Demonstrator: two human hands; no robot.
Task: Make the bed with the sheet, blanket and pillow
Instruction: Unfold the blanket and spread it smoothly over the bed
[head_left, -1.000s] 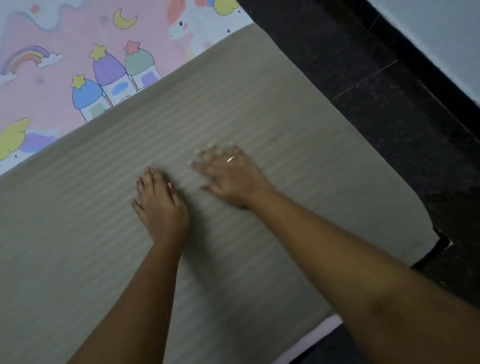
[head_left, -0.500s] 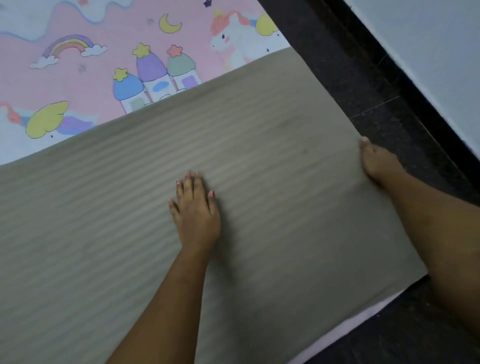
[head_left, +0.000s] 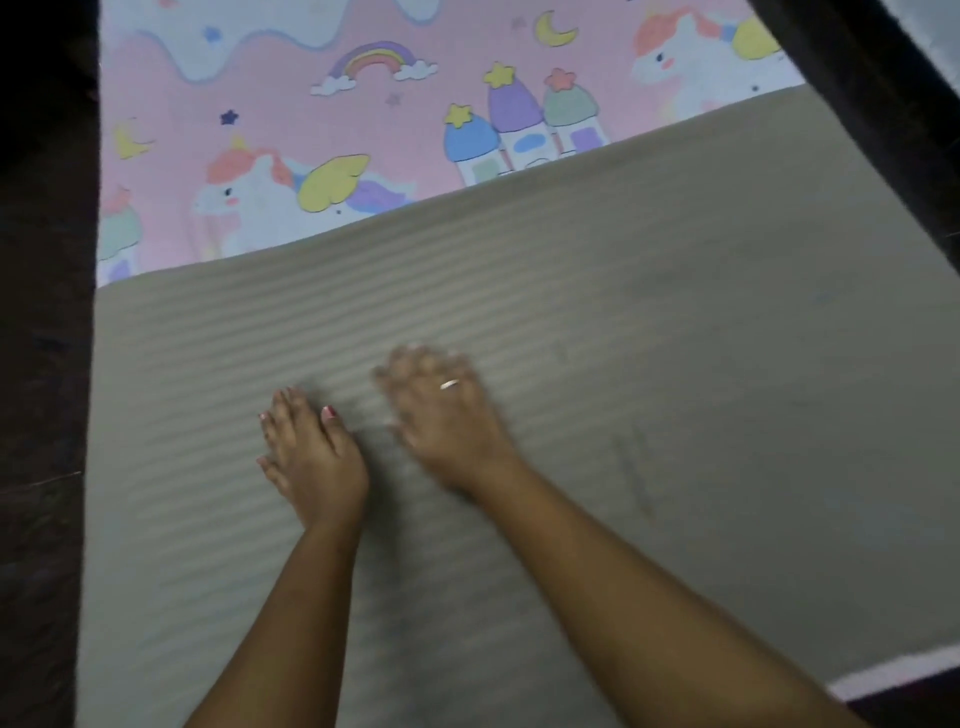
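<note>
While the grey striped blanket (head_left: 623, 389) lay spread over the near part of the bed, its far edge ran slantwise across the pink unicorn sheet (head_left: 311, 130), sitting further up on the right than on the left. The sheet showed only beyond that edge; no pillow in view. Both hands rested palm-down on the blanket near its middle, close together but not touching. Left hand (head_left: 311, 457): fingers straight, flat on the cloth, gripping nothing. Right hand (head_left: 447, 415): blurred, fingers apparently extended and spread, a ring (head_left: 450, 384) on one of them, nothing pinched so far as could be told. Judged to be smoothing. Risks noted: flat palms pushing forward could drag the whole blanket rather than the wrinkles, worsening the slant of the far edge; uneven pressure between the two hands would swing it the same way. Friction might also carry the sheet underneath along and ruck it out of sight. At the near right a pale strip (head_left: 893, 670) lay uncovered next to the dark floor (head_left: 41, 364), so a further shove away could bare more there. The left side of the blanket ran right along the floor; a sideways sweep might tip it over.
</note>
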